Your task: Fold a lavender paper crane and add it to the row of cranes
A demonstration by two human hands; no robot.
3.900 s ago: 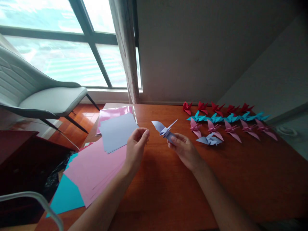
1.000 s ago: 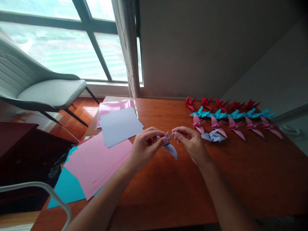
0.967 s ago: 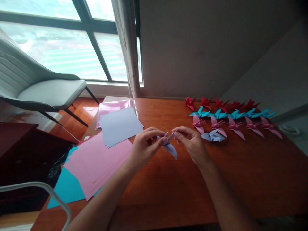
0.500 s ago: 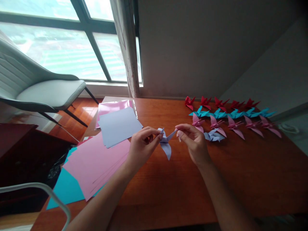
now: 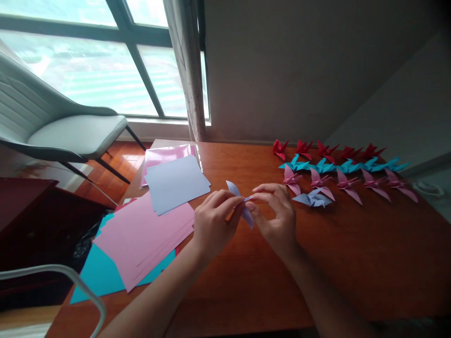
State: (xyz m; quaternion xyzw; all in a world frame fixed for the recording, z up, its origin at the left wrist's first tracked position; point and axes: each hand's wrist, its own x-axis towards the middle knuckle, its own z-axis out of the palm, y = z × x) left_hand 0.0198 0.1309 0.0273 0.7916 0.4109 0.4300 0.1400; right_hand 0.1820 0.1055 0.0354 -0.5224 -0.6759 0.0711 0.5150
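Observation:
A pale lavender origami crane [image 5: 247,217] is held above the table between both hands, its two wings showing above and below my fingers. My left hand [image 5: 219,213] pinches it from the left, fingers closed. From the right, my right hand [image 5: 276,213] grips it between thumb and fingertips. My fingers hide most of the crane's body. Just right of my right hand, a second lavender crane [image 5: 315,199] rests on the wood, in front of a row of pink cranes [image 5: 347,184].
Behind the pink row stand blue cranes [image 5: 324,165] and red cranes [image 5: 326,151]. On the left lie lavender sheets [image 5: 178,183], pink sheets [image 5: 141,234] and blue sheets [image 5: 102,270] on the wooden table [image 5: 225,300]. A chair [image 5: 77,134] stands by the window.
My hands have drawn together, with the right moving left toward the left hand. The held crane has turned, and its pointed ends, visible before, are now mostly covered by my fingers.

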